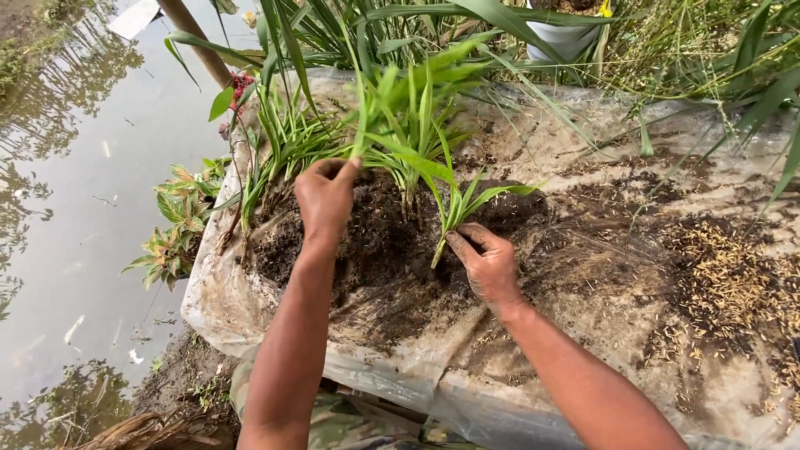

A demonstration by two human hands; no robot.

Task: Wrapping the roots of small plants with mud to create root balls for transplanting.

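We kneel at the near edge of a mud-smeared plastic sheet (392, 367), which sags over the bank just beside grey, still water (75, 208) on our left. Our left hand (325, 198) is pinched shut on the long blades of a leafy green plant (400, 108), lifting them above a heap of dark, crumbly soil (375, 242). Our right hand (487, 265), caked with dirt, curls its fingers around the pale base of a small seedling (458, 208) standing at the heap's right side. To the right the sheet lies open and flatter, strewn with dry golden husks (725, 283). A white pot (567, 37) sits among tall grass at the far edge.
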